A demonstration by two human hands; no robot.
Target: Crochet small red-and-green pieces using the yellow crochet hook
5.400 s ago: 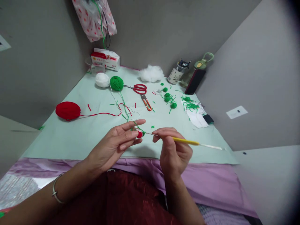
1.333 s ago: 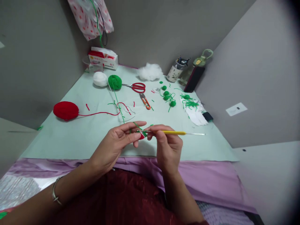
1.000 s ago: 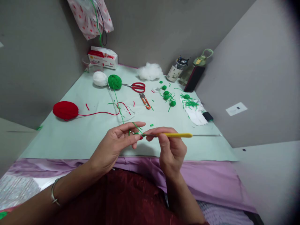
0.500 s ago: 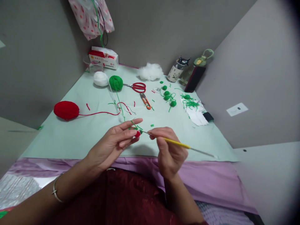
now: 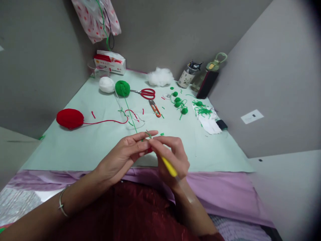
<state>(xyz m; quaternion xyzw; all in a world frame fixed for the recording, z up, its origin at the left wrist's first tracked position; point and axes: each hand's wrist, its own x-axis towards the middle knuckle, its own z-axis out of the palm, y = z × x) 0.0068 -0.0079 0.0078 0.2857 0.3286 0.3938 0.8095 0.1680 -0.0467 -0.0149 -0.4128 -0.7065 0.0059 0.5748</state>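
Observation:
My left hand point(image 5: 125, 154) pinches a small red and green crochet piece point(image 5: 149, 149), mostly hidden between the fingers, with green yarn point(image 5: 132, 118) running over the forefinger back to the green yarn ball point(image 5: 122, 88). My right hand point(image 5: 170, 154) grips a yellow-handled crochet hook point(image 5: 169, 166), its tip at the piece and its handle pointing down toward my wrist. Both hands hover above the near edge of the pale green table mat point(image 5: 82, 144).
A red yarn ball point(image 5: 70, 118) lies at the left, a white yarn ball point(image 5: 106, 84) beside the green one. Red scissors point(image 5: 147, 93), orange snips point(image 5: 155, 109), white stuffing point(image 5: 160, 77), small green crochet pieces point(image 5: 180, 103), a tissue box point(image 5: 109, 62) and bottles point(image 5: 188, 77) fill the far side.
My right hand has swung the hook's handle from pointing right to pointing down toward my wrist, and moved closer to my left hand. The green yarn strand is pulled straighter.

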